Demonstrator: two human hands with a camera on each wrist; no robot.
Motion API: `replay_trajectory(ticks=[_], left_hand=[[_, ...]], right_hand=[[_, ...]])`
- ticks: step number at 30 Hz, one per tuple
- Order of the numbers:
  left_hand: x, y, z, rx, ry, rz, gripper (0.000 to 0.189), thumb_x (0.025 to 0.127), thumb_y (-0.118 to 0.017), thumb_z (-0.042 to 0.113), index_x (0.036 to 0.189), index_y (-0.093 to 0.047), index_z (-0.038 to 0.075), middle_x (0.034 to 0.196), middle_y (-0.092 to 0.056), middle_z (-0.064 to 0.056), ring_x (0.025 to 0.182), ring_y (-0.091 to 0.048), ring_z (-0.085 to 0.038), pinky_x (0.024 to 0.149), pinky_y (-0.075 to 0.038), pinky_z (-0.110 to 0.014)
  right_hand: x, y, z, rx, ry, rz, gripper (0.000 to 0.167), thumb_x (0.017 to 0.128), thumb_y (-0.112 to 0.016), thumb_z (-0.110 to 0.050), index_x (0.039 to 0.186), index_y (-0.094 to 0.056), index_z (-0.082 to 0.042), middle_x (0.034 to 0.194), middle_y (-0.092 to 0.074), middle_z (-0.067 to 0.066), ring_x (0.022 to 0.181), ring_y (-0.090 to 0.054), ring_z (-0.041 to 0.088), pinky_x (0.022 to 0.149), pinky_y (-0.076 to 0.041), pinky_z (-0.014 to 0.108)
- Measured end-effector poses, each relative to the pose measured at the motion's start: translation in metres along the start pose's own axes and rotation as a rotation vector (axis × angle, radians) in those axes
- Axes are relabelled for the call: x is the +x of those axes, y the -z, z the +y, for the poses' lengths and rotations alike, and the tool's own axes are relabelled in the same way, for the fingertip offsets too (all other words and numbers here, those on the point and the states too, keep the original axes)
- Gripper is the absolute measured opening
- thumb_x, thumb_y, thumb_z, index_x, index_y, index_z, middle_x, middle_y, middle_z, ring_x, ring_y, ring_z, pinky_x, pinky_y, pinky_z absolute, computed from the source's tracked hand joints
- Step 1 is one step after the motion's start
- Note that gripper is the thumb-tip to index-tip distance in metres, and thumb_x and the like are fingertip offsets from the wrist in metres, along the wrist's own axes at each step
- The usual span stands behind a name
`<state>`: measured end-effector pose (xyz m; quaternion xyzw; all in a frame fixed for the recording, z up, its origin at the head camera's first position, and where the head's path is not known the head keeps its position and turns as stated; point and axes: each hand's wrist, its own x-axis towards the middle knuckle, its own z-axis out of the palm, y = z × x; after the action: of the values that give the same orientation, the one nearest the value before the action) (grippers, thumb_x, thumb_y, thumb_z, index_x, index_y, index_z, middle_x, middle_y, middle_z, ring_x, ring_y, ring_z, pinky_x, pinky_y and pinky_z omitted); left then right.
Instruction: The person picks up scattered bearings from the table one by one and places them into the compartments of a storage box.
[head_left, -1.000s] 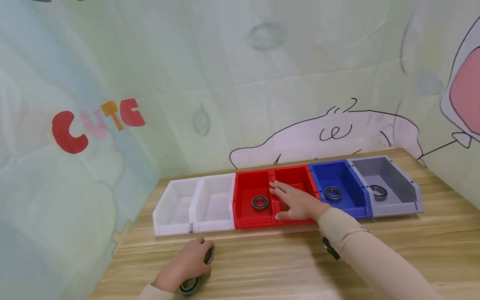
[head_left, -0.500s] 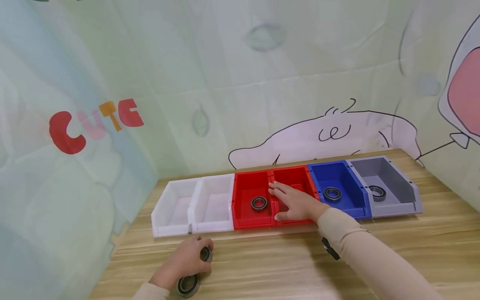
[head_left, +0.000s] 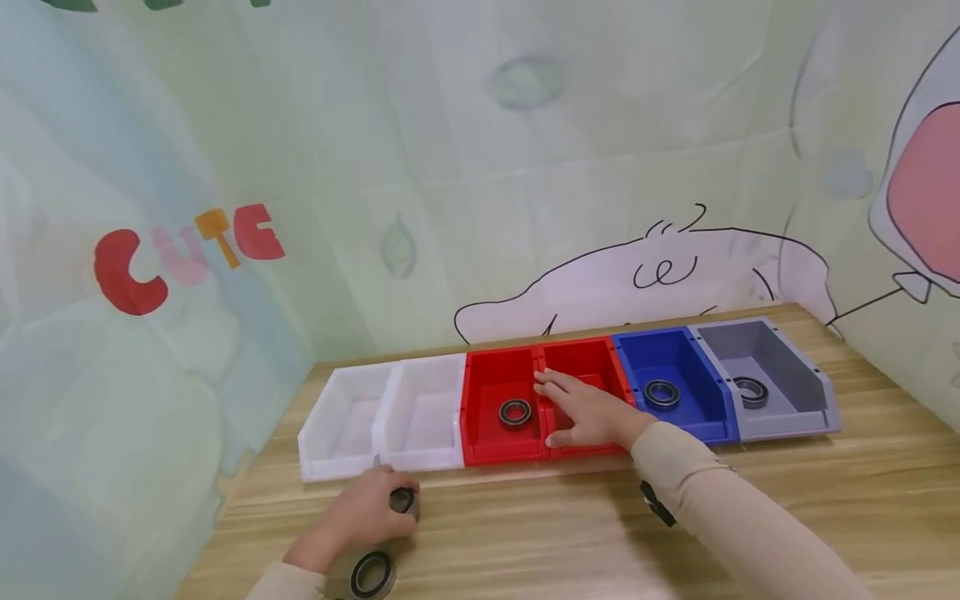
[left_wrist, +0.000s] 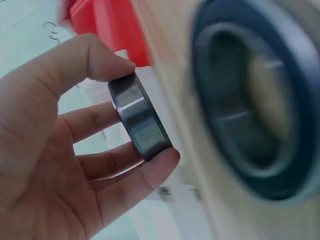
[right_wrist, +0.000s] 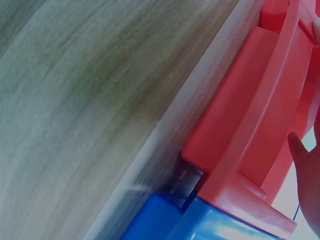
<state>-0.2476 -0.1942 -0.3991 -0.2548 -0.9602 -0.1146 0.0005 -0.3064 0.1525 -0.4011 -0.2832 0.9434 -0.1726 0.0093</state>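
Observation:
My left hand (head_left: pixel 363 508) pinches a ball bearing (left_wrist: pixel 140 120) by its outer rim, thumb on one side and fingertips on the other, just in front of the white bins. A second bearing (head_left: pixel 388 575) lies on the table by the left wrist and looms large in the left wrist view. My right hand (head_left: pixel 588 412) reaches over the right-hand red bin (head_left: pixel 581 358), fingers extended at the wall between the two red bins, holding nothing visible. In the left-hand red bin (head_left: pixel 491 392) lies another bearing (head_left: pixel 515 426).
Two white bins (head_left: pixel 431 458) stand at the row's left end. To the right, a blue bin (head_left: pixel 667 350) and a grey bin (head_left: pixel 787 423) contain a bearing each. The wood-look table (head_left: pixel 540 542) extends in front, and a printed curtain (head_left: pixel 420 108) hangs behind.
My left hand has shifted slightly left and toward the white bins with its bearing, uncovering more of the bearing on the table. The right hand stays over the red bin.

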Motion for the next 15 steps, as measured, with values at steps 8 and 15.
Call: replay_trajectory(ticks=[8, 15], left_hand=[[0.018, 0.039, 0.009, 0.058, -0.009, 0.016, 0.034, 0.063, -0.066, 0.023, 0.097, -0.066, 0.014, 0.089, -0.060, -0.001, 0.079, -0.056, -0.016, 0.068, -0.047, -0.032], [0.053, 0.060, 0.012, 0.111, 0.036, -0.042, 0.030, 0.069, -0.065, 0.022, 0.098, -0.066, 0.014, 0.088, -0.059, -0.002, 0.078, -0.051, -0.015, 0.071, -0.046, -0.032]], right_hand=[[-0.001, 0.000, -0.003, -0.009, -0.012, -0.006, 0.079, 0.079, -0.066, -0.044, 0.143, -0.032, -0.014, 0.154, -0.020, 0.004, 0.142, -0.017, 0.027, 0.108, -0.032, 0.049], [-0.001, 0.002, -0.004, -0.028, -0.009, -0.016, 0.080, 0.079, -0.066, -0.043, 0.143, -0.032, -0.013, 0.154, -0.020, 0.005, 0.141, -0.018, 0.028, 0.108, -0.031, 0.049]])
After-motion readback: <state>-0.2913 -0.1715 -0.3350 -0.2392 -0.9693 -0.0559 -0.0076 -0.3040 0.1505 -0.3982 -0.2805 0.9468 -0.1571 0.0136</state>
